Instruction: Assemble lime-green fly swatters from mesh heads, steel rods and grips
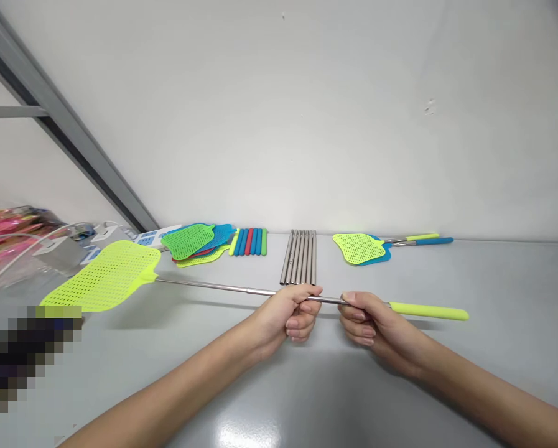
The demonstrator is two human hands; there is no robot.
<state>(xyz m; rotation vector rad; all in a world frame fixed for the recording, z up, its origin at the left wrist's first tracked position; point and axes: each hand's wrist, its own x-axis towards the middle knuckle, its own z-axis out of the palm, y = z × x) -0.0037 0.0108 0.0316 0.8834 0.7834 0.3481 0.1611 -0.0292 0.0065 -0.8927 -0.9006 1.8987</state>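
Observation:
A yellow-green fly swatter (pixel 106 277) lies level across the view above the grey table, its perforated head at the left and its yellow-green grip at the right. My left hand (pixel 293 316) is closed round the middle of its metal rod. Closer to the grip, my right hand (pixel 367 320) pinches the same rod. Behind my left hand stands a row of several metal tubes (pixel 300 256). Further left are several coloured handle grips (pixel 248 241) side by side, next to a pile of swatter heads (pixel 192 242). Two swatters (pixel 360 249), one yellow-green and one blue, lie at the back right.
The grey table (pixel 507 280) meets a pale wall (pixel 306 112) at the back. White adapters (pixel 60 254), cables and a power strip sit at the left, beside pink items in clear plastic (pixel 15 242). A grey metal frame (pixel 68 124) rises there. Pixelation hides the lower left.

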